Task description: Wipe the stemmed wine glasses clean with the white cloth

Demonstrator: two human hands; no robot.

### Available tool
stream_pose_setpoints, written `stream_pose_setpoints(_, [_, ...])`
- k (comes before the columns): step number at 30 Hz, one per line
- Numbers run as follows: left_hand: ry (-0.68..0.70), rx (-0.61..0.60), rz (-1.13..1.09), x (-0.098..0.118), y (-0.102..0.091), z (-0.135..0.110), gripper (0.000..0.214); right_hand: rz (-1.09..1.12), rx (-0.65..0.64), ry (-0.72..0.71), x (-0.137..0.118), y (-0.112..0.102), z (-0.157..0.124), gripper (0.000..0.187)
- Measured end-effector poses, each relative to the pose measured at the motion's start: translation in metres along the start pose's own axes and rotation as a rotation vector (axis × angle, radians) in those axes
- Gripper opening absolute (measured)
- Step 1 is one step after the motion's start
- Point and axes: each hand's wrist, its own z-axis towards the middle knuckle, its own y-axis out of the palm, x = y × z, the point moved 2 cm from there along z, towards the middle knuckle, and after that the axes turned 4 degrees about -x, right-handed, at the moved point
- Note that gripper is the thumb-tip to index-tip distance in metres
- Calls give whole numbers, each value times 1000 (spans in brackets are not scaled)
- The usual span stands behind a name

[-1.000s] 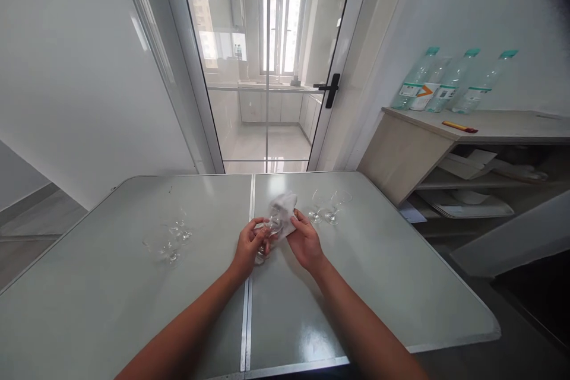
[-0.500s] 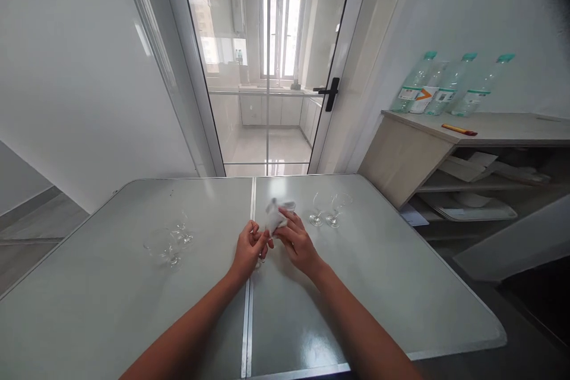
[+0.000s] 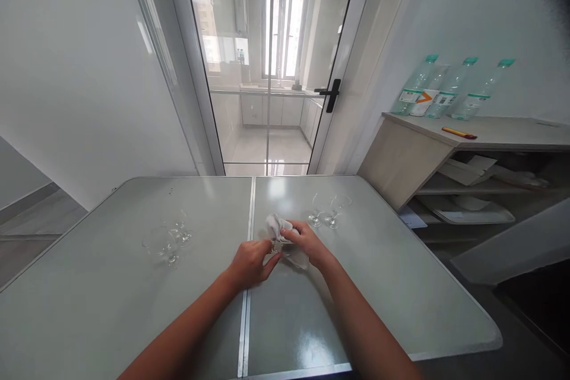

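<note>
At the middle of the desk (image 3: 378,285), the hands work close together. The left hand (image 3: 252,262) pinches a glass (image 3: 278,246) between thumb and fingers; the right hand (image 3: 308,242), clamped on a white cloth (image 3: 275,227), presses it against that glass. The glass is clear and small, mostly hidden by fingers and cloth, so its tilt and inside cannot be told. The cloth is bunched and creased.

At 9 o'clock from the hands stand at least two clear stemmed glasses (image 3: 171,244), their outlines faint. Nearer, at 2 o'clock, two more goblets (image 3: 331,219) stand upright side by side, the desk showing through their bowls.

Farther, at 2 o'clock, a cabinet (image 3: 401,154) holds papers and a pale tray (image 3: 474,215) on its shelves. On top lies a yellow-and-red stick (image 3: 458,132); behind it stand clear bottles (image 3: 474,101), contents unclear. At 12 o'clock is a glazed door (image 3: 332,95).
</note>
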Motion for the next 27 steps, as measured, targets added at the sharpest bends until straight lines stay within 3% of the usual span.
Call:
stream_pose_setpoints(5, [-116,5,-135,-3,1,1,22,432,44,147,13,-2,4,32])
stream_pose_setpoints(10, [-330,102,-535,0,2,8,36,713,25,172,20,12,9,34])
stream_pose_setpoints(16, [-580,184,-993,0,8,16,41,750,18,60,12,36,8,55])
stream_pose_setpoints(19, [-659,189,-1042,-4,13,16,41,701,12,55,10,42,7,61])
stream_pose_setpoints(24, [-627,232,-1069,-5,17,15,39,591,206,-3,18,43,9,63])
stream_pose_setpoints(27, [-638,261,-1041,-6,18,16,41,531,234,-8,25,46,12,63])
